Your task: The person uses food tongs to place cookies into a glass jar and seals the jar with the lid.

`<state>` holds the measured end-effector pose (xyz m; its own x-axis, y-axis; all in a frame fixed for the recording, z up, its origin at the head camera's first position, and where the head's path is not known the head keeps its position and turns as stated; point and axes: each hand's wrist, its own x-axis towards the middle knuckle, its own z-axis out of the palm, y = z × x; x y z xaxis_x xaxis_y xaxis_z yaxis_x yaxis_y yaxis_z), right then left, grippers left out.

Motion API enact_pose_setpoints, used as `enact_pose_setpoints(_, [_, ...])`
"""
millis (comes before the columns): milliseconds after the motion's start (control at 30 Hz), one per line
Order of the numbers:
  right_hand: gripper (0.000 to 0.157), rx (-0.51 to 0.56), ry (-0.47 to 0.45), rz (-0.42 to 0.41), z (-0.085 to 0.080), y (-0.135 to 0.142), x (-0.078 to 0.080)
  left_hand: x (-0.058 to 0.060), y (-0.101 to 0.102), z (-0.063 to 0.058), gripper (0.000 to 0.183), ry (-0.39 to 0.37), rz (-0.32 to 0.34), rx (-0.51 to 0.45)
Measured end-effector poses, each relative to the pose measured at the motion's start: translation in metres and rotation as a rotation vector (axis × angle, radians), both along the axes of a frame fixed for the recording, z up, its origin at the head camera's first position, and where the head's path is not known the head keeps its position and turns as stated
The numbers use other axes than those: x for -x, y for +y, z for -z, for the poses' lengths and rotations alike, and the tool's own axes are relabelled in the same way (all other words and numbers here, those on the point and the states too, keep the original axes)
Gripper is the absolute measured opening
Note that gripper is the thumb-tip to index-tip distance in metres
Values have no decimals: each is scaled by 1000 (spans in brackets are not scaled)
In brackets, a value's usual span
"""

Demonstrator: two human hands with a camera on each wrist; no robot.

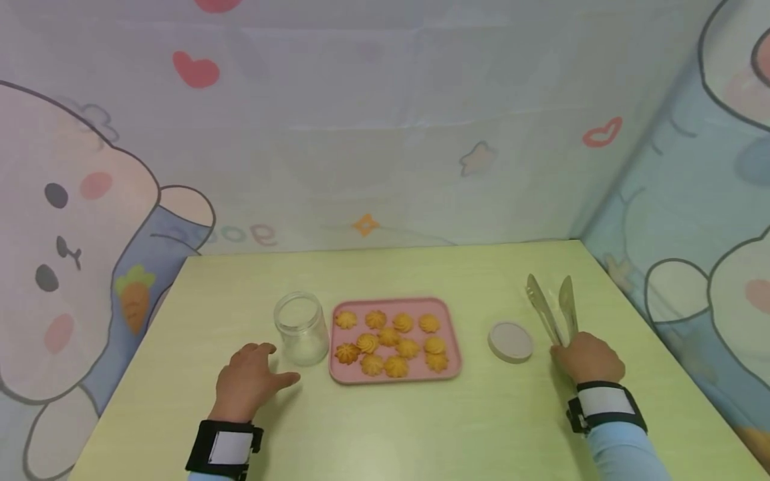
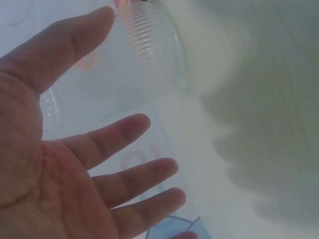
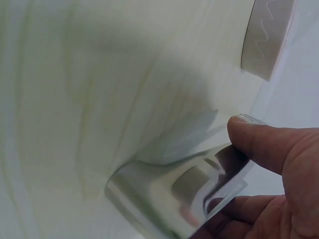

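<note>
Metal serving tongs (image 1: 543, 310) lie low over the right side of the table, their two arms spread apart and pointing away. My right hand (image 1: 588, 359) grips them at the bent end; in the right wrist view the thumb and fingers pinch the shiny metal bend (image 3: 159, 194). On the left, my left hand (image 1: 248, 379) is just in front of a clear lidless jar (image 1: 303, 341), thumb and fingers spread. The left wrist view shows the ribbed jar (image 2: 164, 59) beyond the extended fingers, with nothing held.
Right of the jar sits a pink tray (image 1: 394, 379) bearing several piped golden cookies (image 1: 388, 336). Between tray and tongs lies a round white lid (image 1: 510, 341). A printed cloth (image 1: 385, 133) hangs behind the pale yellow table (image 1: 421, 434).
</note>
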<state>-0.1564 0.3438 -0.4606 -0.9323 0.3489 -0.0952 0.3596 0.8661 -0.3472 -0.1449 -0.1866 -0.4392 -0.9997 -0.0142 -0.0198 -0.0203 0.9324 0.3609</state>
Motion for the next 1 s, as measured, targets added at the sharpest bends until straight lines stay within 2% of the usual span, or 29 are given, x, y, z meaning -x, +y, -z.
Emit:
enact_pose_setpoints(233, [36,13,19,-1,-5,0,-4,1,-1,-4,72,-6,8,6])
enact_pose_setpoints(533, [34,15,127,-29,-15,-7,-5,2,-4,-8,73,-2,4,-2])
enact_pose_setpoints(800, [38,-3,124,-61,-23,-9,-7,6,-6,-14,79,13,-5,-28])
enact_pose_setpoints(1000, [38,-20,146,-118,-34,-18,-11,12,-8,-21,90,-10,-7,-92])
